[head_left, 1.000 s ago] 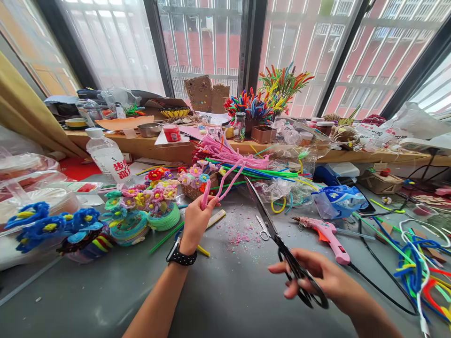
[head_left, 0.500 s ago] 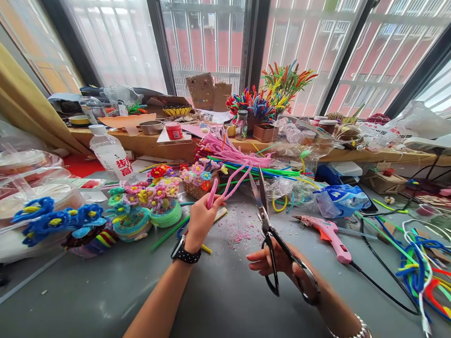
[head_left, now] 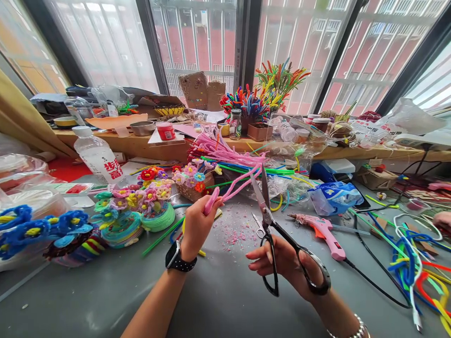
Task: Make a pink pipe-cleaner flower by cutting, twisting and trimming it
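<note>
My left hand [head_left: 195, 225] is closed around the near ends of pink pipe cleaners [head_left: 232, 188], which slant up to the right towards the pile behind. My right hand [head_left: 285, 265] grips large black scissors [head_left: 273, 225] by the handles. The blades point up and stand slightly apart right beside the pink strands near their far end. Pink fluff crumbs [head_left: 234, 237] lie on the grey table [head_left: 218, 300] below the hands.
Small scissors [head_left: 259, 225] and a pink glue gun [head_left: 322, 230] with its black cord lie to the right. Pipe-cleaner flowers [head_left: 141, 206] and blue flowers [head_left: 38, 230] stand left, near a water bottle [head_left: 97, 157]. Coloured pipe cleaners [head_left: 419, 267] sprawl far right. A cluttered wooden shelf [head_left: 141, 143] runs along the windows.
My right hand swung the big scissors from flat and low to upright, bringing the blades up against the pink pipe cleaners. My left hand kept hold of the strands and shifted little.
</note>
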A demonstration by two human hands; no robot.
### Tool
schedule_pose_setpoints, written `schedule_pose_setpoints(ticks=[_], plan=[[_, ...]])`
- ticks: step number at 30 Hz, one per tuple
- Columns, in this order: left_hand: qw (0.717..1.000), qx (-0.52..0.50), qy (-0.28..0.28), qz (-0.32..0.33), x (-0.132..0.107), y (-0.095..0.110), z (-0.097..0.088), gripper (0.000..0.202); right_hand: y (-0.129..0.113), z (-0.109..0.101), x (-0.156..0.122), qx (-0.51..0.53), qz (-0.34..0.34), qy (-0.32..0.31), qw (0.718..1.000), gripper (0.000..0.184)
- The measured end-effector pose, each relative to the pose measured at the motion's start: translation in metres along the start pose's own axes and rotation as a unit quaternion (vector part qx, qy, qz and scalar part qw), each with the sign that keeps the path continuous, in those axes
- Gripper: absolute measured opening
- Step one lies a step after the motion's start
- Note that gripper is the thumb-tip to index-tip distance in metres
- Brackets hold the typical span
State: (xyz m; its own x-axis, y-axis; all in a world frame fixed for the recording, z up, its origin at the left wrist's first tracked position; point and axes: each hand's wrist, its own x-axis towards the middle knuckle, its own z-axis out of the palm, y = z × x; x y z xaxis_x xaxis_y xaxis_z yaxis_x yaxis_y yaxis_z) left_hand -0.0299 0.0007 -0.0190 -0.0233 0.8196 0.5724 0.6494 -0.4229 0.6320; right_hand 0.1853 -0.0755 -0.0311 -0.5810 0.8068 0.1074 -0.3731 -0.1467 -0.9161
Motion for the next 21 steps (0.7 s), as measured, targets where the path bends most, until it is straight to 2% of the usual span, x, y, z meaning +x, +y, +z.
schedule_pose_setpoints(ticks=[6, 12, 19, 21], plan=[[0.996, 0.0, -0.049, 0.08, -0.004, 0.003, 0.002, 0.014, -0.009, -0.005, -0.006, 0.0, -0.042, 0.015, 0.999, 0.052], [0.992, -0.035, -0.067, 0.103, -0.004, 0.008, 0.001, 0.014, -0.012, -0.008, -0.007, 0.014, -0.069, 0.05, 0.996, 0.057], [0.98, 0.049, -0.079, 0.175, -0.004, 0.001, 0.003, 0.02, -0.01, -0.01, -0.006, 0.001, -0.081, 0.061, 0.995, 0.057], [0.977, 0.065, -0.08, 0.188, -0.004, 0.0, 0.003, 0.02, -0.01, -0.011, -0.006, -0.001, -0.075, 0.068, 0.995, 0.052]])
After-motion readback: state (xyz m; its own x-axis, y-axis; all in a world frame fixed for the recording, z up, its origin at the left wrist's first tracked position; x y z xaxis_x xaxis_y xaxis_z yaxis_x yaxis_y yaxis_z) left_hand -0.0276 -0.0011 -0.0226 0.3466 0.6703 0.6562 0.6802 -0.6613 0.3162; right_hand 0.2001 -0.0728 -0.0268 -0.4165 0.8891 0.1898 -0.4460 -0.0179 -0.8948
